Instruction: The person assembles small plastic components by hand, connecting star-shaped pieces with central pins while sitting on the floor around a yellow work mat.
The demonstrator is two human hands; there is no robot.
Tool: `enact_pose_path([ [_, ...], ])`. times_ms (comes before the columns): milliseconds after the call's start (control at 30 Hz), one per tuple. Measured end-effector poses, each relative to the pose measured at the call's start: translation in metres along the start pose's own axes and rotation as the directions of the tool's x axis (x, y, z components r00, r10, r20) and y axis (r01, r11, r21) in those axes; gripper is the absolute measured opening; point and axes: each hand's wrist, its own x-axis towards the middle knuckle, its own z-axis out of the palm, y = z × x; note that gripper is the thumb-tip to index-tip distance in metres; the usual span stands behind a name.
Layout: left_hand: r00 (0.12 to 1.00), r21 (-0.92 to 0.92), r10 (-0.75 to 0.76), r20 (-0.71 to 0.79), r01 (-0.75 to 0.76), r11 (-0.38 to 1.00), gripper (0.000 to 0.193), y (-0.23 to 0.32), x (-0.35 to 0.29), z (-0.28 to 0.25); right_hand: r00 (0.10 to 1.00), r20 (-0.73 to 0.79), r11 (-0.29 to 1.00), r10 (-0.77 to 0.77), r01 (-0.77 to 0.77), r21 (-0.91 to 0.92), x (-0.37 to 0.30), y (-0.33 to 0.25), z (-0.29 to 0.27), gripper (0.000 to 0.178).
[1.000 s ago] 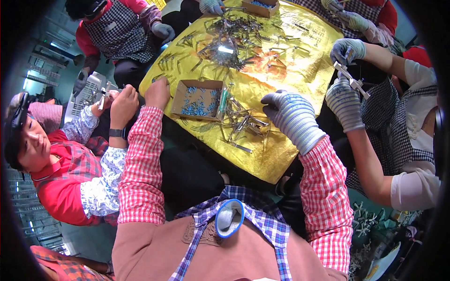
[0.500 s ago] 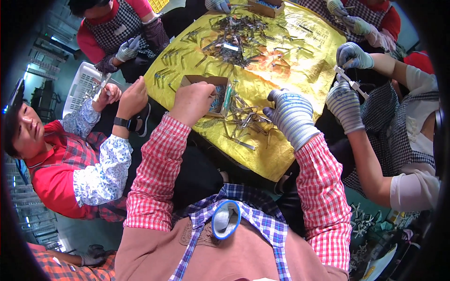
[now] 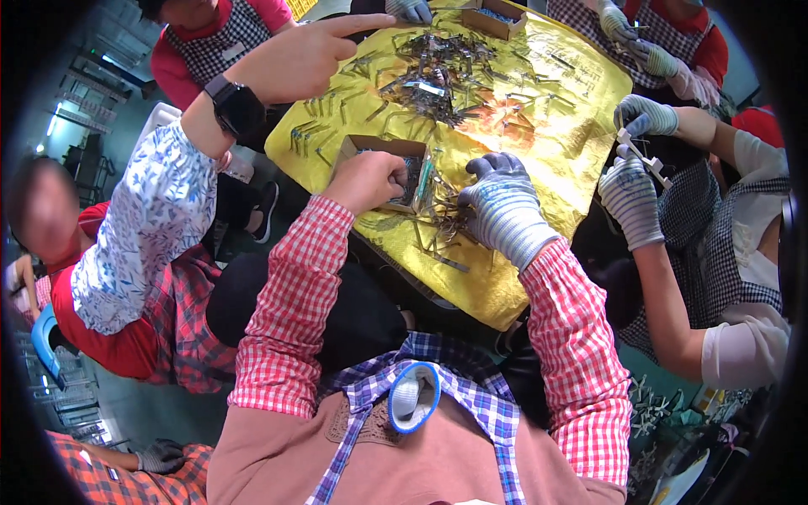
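Observation:
My bare left hand point(image 3: 368, 181) has its fingers curled together at the near side of a small cardboard box point(image 3: 422, 183); whatever the fingertips pinch is hidden. Small bluish-grey pieces lie in the box. My right hand point(image 3: 507, 204), in a striped grey-and-white glove, reaches down at the right of a loose pile of thin metal strips point(image 3: 443, 244). Its thumb and fingers are bent but apart, touching the pile's edge. Yellow sheeting point(image 3: 497, 296) covers the table under both.
A larger heap of dark metal strips point(image 3: 433, 52) fills the far middle, with another cardboard box point(image 3: 495, 23) behind. At the left a co-worker's bare arm with a black watch point(image 3: 235, 104) stretches over the table edge. On the right, gloved co-worker's hands hold a white part point(image 3: 644, 155).
My right hand has moved left and down to the strips. My left hand has shifted slightly right beside the box. The left co-worker's arm has swung up and forward, one finger pointing.

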Motion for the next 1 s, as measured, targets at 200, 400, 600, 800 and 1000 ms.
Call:
enact_pose_path([
  [200, 0.987, -0.055, 0.147, -0.056, -0.151, 0.987, 0.016, -0.005, 0.005, 0.012, 1.0, 0.018, 0.998, 0.001, -0.002, 0.058, -0.002, 0.009, 0.011, 0.019],
  [400, 0.985, -0.101, 0.166, -0.037, -0.169, 0.98, 0.019, -0.002, -0.012, 0.0, 0.995, -0.098, 0.996, -0.035, 0.043, 0.084, -0.001, -0.006, 0.009, 0.014],
  [600, 0.996, -0.085, 0.073, -0.041, -0.076, 0.993, 0.021, 0.015, -0.015, -0.007, 0.966, -0.253, 0.998, -0.056, 0.055, -0.011, -0.014, -0.004, 0.002, 0.021],
  [800, 0.975, -0.188, 0.072, -0.209, -0.113, 0.976, 0.015, 0.007, -0.025, -0.013, 0.846, -0.532, 0.999, -0.015, 0.036, 0.03, -0.019, -0.001, -0.01, 0.03],
  [1000, 0.973, -0.545, 0.089, -0.213, -0.194, 0.816, 0.016, 0.01, -0.015, 0.009, 0.91, -0.188, 0.704, 0.37, -0.142, 0.696, -0.02, 0.018, 0.011, 0.02],
])
